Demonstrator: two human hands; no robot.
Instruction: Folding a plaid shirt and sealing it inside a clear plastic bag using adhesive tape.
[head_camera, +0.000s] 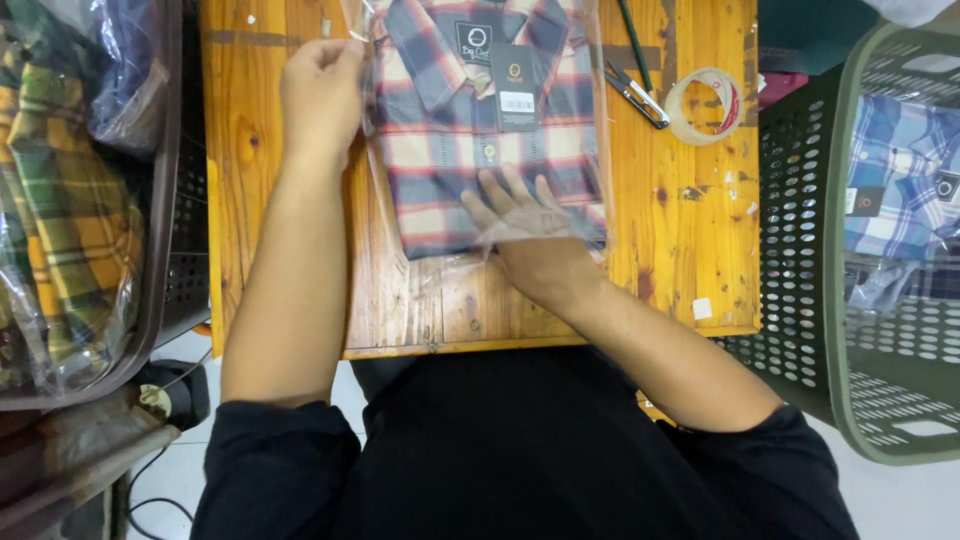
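Plaid cloth shirt in glossy clear plastic bag — varnished, scuffed wood table — perforated plastic basket.

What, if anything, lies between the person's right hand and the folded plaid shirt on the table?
The clear plastic bag does: the right hand presses flat on top of the film over the folded plaid shirt, while the left hand grips the bag's edge. Nothing else visible intervenes.

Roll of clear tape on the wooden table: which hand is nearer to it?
Right. The right hand lies flat on the bagged plaid shirt, below-left of the roll of clear tape; the left hand is across the shirt.
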